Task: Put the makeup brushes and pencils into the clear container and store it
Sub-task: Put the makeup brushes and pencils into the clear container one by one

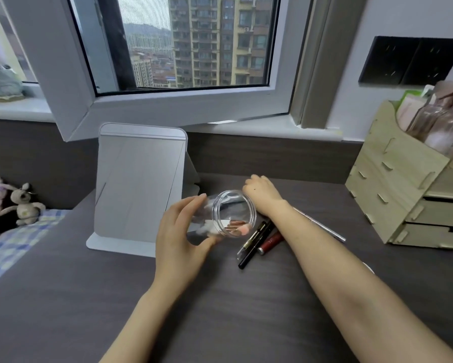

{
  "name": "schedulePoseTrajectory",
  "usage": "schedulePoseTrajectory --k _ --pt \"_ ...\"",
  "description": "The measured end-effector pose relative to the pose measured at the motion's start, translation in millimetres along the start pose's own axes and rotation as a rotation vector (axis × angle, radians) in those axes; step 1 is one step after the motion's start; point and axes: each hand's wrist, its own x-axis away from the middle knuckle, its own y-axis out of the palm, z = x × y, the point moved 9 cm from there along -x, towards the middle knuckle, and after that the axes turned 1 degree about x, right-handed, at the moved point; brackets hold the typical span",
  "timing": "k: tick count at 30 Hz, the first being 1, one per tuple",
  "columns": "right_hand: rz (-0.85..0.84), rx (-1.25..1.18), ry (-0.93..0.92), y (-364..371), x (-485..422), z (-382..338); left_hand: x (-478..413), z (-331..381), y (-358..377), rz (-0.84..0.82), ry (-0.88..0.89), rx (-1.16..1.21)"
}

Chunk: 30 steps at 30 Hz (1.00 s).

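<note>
Left hand [183, 231] is gripping the tilted clear container [230, 213], mouth facing the pencils [256, 238] lying just beside; right hand [262, 192] is reaching behind it, fingers hidden.

The left hand [179, 237] curls its fingers [194, 203] in a wide grasp; the right hand [262, 195] reaches forward, knuckles up, forearm extended.

Dark grey-brown woodgrain tabletop [220, 310], clear container [233, 213] with pink and rose-gold brushes [237, 227] inside, black pencil [254, 243], dark red tube [271, 242], pale wood organizer [392, 195], blue-checked bedsheet [16, 239].
</note>
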Motion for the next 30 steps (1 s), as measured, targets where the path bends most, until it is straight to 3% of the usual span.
schedulePoseTrajectory --k 8,14,21,24,30 --pt "0.034 -0.043 0.106 -8.1 29.4 27.9 3.1 1.8 2.4 -0.014 0.023 -0.041" --pt "0.407 -0.759 0.502 -58.9 119.7 100.4 4.6 -0.2 1.2 0.001 -0.001 -0.051" --pt "0.811 -1.349 0.494 -143.7 256.8 100.6 5.0 4.6 8.5 -0.026 0.025 -0.06" --pt "0.829 -1.324 0.399 -169.5 263.6 74.0 6.9 6.2 11.2 -0.055 0.04 -0.072" --pt "0.788 -0.85 0.191 -179.3 219.4 15.8 9.0 7.6 17.3 -0.103 0.085 -0.086"
